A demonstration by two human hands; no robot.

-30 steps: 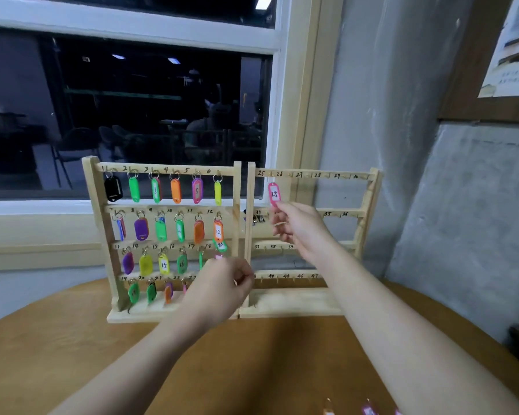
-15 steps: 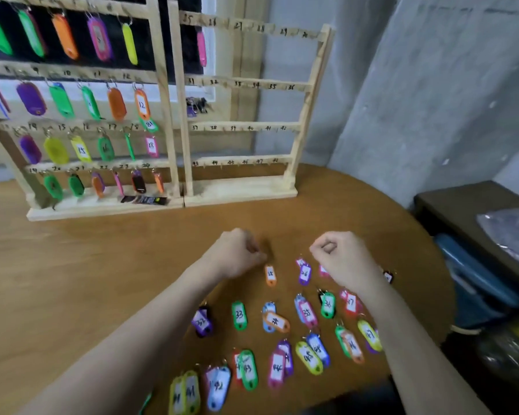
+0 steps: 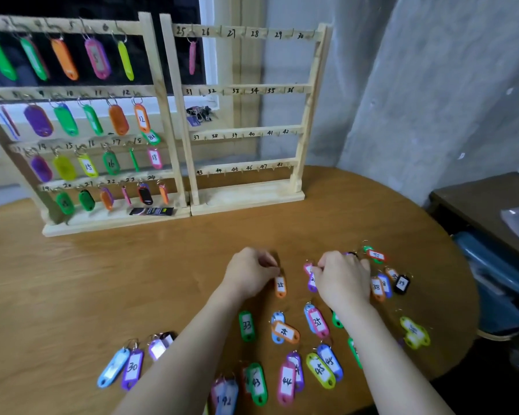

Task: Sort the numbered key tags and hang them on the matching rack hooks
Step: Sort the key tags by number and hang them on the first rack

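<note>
An orange key tag (image 3: 280, 286), marked with a number that reads like 25, is pinched at its ring end by the curled fingertips of the left hand (image 3: 250, 275) and lies on the wooden tabletop (image 3: 108, 283). The right hand (image 3: 343, 278) is lowered, fingers curled, over a pink tag (image 3: 308, 268) and a purple tag (image 3: 311, 285); whether either is gripped cannot be told. Loose numbered tags are spread near both forearms, among them a green tag 33 (image 3: 247, 325) and a pink tag 35 (image 3: 317, 322). Two wooden racks stand side by side at the far edge: the left rack (image 3: 150, 94) is filled with coloured tags, while on the right rack (image 3: 309, 115) a single pink tag (image 3: 192, 56) hangs at hook 25.
</note>
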